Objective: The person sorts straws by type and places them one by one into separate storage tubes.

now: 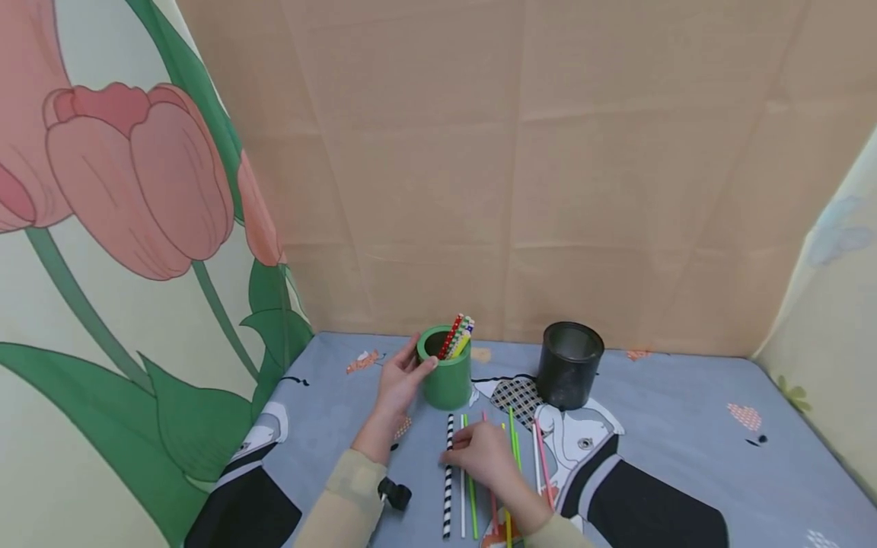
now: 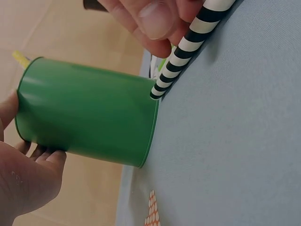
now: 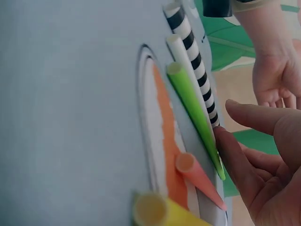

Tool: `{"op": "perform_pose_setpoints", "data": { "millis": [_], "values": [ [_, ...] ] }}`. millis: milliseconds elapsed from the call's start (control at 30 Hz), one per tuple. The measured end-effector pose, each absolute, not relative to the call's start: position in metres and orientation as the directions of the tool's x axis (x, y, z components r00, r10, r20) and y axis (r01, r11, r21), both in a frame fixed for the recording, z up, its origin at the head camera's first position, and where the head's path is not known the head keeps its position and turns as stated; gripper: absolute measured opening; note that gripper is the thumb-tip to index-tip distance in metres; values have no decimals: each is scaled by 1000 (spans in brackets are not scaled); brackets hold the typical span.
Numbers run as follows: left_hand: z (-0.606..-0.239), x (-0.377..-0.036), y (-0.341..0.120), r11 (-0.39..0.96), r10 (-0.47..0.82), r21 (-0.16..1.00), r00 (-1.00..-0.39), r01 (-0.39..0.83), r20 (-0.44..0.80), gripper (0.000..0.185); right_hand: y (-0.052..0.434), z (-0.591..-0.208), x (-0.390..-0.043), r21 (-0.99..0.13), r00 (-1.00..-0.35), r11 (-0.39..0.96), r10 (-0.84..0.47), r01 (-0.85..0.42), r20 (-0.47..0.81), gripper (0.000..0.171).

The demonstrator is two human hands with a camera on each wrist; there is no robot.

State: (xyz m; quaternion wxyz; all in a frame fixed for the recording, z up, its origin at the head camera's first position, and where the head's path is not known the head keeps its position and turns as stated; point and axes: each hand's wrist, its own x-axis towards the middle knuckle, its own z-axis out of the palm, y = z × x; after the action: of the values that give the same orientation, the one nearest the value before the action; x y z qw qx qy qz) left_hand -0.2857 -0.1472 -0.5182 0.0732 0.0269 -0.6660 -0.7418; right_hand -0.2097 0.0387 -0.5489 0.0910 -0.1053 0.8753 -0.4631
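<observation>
Black-and-white striped paper straw (image 1: 448, 476) lies flat on the grey printed cloth (image 1: 685, 426), directly under the fingertips of the right hand (image 1: 483, 454) — the thumb and fingers are curled down onto it at about its middle, and the left wrist view shows a thumb and finger pinching it just short of its far end. That far end stops just beside the base of the green cup (image 1: 446, 371), on the cup's near side. To the right of the striped straw, under and beyond the same hand, lie a white straw (image 3: 186, 66), a lime-green straw (image 3: 195, 113), a pink straw (image 3: 200, 179) and a yellow straw (image 3: 160, 214), all roughly parallel.

The left hand (image 1: 400, 378) holds the green cup from its left, thumb at the rim and fingers wrapped round the wall — the cup stands upright with several patterned straws (image 1: 457, 336) sticking out of it. A black cup (image 1: 570, 364) stands well to the right of both hands.
</observation>
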Motion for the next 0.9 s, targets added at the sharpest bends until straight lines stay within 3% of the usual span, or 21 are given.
{"op": "perform_pose_setpoints", "data": {
  "millis": [533,900],
  "values": [
    [-518,-285,-147,-121,-112,989,-991,90,76,69,32,-553,-206,-762,-968,630,-249,-148,-19,31],
    [-519,-284,-148,-103,-118,991,-990,91,78,68,28,-549,-206,-758,-970,644,-233,-106,-63,33]
  ]
}}
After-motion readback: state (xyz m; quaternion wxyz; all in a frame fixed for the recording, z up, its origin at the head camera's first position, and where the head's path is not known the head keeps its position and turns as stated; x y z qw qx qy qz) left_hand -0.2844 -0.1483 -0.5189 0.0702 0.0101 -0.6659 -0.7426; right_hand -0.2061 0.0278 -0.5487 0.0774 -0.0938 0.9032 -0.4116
